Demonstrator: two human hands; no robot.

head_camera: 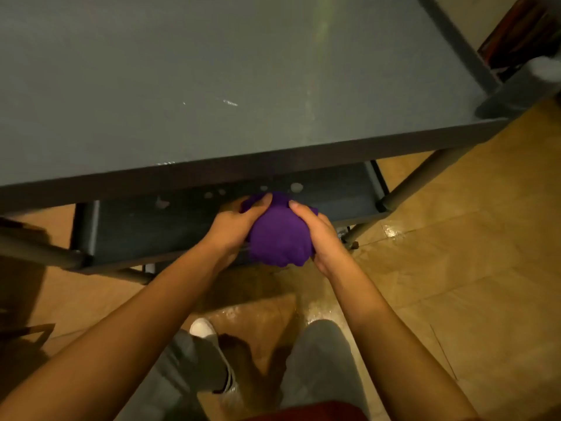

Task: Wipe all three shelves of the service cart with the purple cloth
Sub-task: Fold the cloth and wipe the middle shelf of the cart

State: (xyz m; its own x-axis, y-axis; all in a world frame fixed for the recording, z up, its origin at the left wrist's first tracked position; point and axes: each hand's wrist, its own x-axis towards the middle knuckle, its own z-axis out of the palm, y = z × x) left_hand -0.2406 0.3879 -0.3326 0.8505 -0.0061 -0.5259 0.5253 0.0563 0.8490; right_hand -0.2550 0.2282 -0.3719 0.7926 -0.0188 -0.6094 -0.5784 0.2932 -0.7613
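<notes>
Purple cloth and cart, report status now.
Left hand and right hand both shut on bunched purple cloth. Held in front of middle shelf; pale spots show there. Nothing in the way.

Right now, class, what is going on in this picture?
A person stands at a dark grey metal service cart, holding a bunched purple cloth between the left hand and the right hand. The cloth is in front of the cart's middle shelf, which shows pale spots. The top shelf carries a few light marks. Neither shelf is being wiped at this moment.
</notes>
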